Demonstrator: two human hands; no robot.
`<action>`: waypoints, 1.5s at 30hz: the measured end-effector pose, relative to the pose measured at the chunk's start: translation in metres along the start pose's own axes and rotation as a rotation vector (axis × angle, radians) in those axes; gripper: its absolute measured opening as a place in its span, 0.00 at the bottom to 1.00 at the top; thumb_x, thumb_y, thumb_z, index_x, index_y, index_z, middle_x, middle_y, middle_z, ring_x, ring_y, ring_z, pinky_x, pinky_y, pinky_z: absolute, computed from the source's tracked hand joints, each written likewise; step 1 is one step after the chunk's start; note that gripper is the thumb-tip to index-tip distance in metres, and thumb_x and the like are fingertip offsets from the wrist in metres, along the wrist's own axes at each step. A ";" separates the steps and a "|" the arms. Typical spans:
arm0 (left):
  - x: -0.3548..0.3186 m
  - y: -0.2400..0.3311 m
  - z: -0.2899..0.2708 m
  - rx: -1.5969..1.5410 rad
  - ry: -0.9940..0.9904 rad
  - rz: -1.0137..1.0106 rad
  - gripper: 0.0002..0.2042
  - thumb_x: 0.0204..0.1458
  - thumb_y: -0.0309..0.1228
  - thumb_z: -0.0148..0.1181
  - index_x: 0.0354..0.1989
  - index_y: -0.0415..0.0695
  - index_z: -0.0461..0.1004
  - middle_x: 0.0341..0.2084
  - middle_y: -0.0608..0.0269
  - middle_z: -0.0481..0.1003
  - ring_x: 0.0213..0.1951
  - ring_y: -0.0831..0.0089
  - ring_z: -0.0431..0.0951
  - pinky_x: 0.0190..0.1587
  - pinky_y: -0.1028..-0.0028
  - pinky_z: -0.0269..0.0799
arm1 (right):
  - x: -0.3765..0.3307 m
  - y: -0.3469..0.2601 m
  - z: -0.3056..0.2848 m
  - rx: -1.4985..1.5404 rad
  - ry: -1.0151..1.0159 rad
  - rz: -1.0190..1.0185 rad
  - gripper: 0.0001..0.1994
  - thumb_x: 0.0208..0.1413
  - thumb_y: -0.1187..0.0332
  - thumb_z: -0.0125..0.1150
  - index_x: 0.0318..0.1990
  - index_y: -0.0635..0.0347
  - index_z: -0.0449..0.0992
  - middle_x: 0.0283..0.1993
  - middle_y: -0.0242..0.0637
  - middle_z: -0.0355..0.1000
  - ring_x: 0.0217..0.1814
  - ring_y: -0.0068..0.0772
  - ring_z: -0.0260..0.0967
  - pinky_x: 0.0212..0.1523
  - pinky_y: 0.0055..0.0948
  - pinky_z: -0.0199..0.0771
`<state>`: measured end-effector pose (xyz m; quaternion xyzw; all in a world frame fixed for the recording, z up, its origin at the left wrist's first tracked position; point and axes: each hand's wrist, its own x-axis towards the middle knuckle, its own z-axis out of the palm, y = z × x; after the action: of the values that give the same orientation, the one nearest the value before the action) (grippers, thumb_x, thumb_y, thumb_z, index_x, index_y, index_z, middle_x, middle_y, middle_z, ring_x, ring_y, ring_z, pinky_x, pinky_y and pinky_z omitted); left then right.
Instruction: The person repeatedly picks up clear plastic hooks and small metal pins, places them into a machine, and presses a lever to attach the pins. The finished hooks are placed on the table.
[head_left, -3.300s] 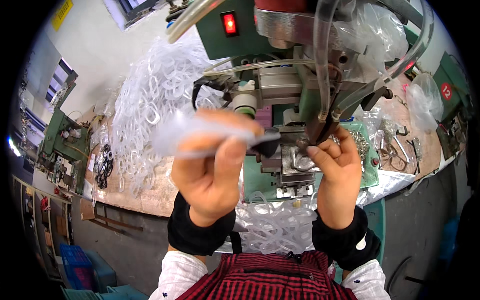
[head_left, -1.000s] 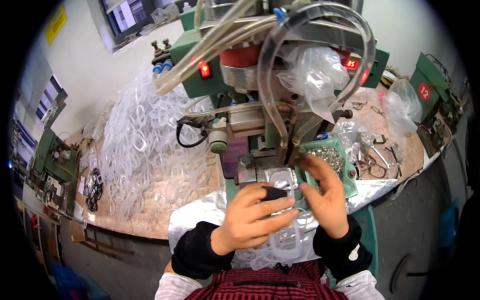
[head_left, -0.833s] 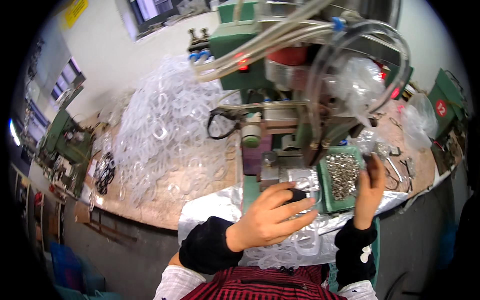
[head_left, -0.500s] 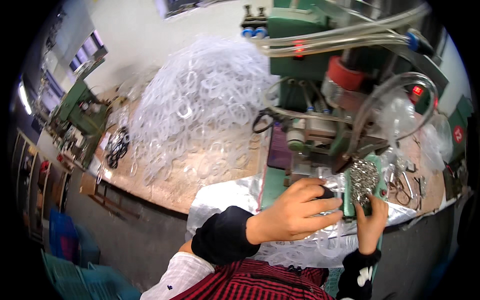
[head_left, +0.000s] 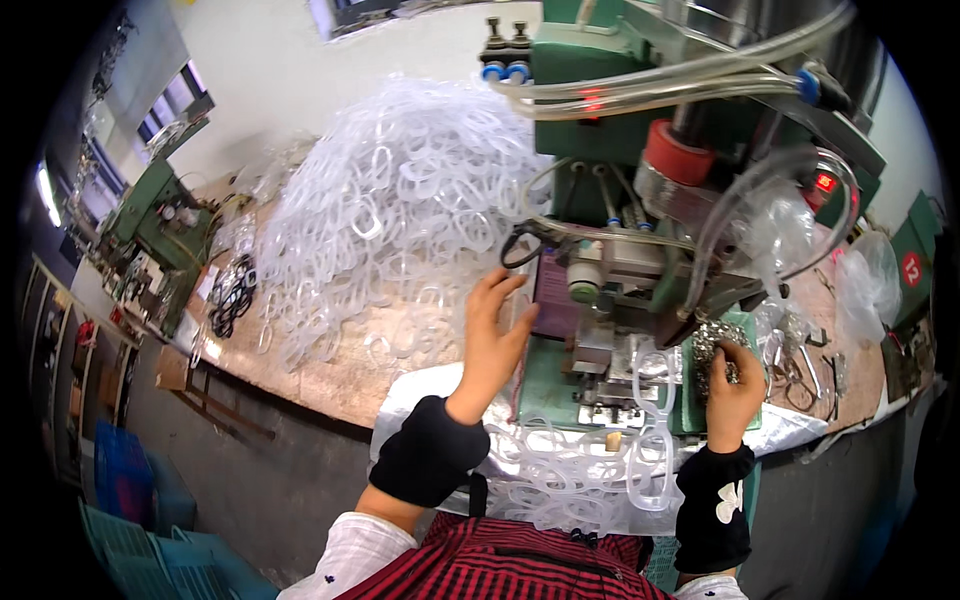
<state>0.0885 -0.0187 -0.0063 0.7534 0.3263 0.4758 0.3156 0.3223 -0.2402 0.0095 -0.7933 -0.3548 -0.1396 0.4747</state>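
Several clear loops (head_left: 575, 490) lie nearest, probably light, bendy and slippery; beyond, the right hand (head_left: 735, 392) rests among metal pieces (head_left: 706, 345) in the green tray (head_left: 690, 412), likely hard, best taken by fingertips. Whether its grip pinches any, I cannot tell; the left hand (head_left: 490, 340) hovers, spread and empty, near the loop pile (head_left: 390, 190).

free room left of left hand (head_left: 490, 340), ring pile (head_left: 400, 180) beyond, machine (head_left: 632, 262) blocking rightward
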 end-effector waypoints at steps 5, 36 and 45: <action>0.009 -0.008 0.015 -0.176 0.038 -0.098 0.12 0.50 0.30 0.67 0.42 0.42 0.77 0.47 0.56 0.73 0.50 0.59 0.70 0.52 0.65 0.66 | -0.003 0.000 -0.001 0.117 0.000 -0.007 0.05 0.52 0.78 0.60 0.36 0.65 0.77 0.33 0.39 0.74 0.37 0.37 0.72 0.44 0.31 0.70; 0.015 -0.044 -0.049 0.882 -0.129 0.150 0.10 0.39 0.27 0.69 0.26 0.41 0.71 0.30 0.55 0.72 0.35 0.54 0.72 0.38 0.61 0.69 | 0.007 -0.118 0.005 1.107 -0.237 0.371 0.28 0.51 0.81 0.62 0.60 0.69 0.59 0.38 0.32 0.74 0.48 0.24 0.68 0.55 0.23 0.63; 0.068 -0.032 -0.088 0.233 -0.263 -0.473 0.11 0.52 0.36 0.66 0.30 0.40 0.80 0.31 0.54 0.79 0.37 0.74 0.75 0.37 0.76 0.67 | -0.001 -0.122 -0.030 0.753 -0.361 0.212 0.28 0.53 0.78 0.57 0.64 0.70 0.62 0.57 0.46 0.70 0.63 0.37 0.66 0.65 0.33 0.59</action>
<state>0.0239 0.0684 0.0342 0.7427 0.5016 0.2468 0.3685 0.2402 -0.2297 0.1036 -0.6084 -0.3747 0.1902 0.6733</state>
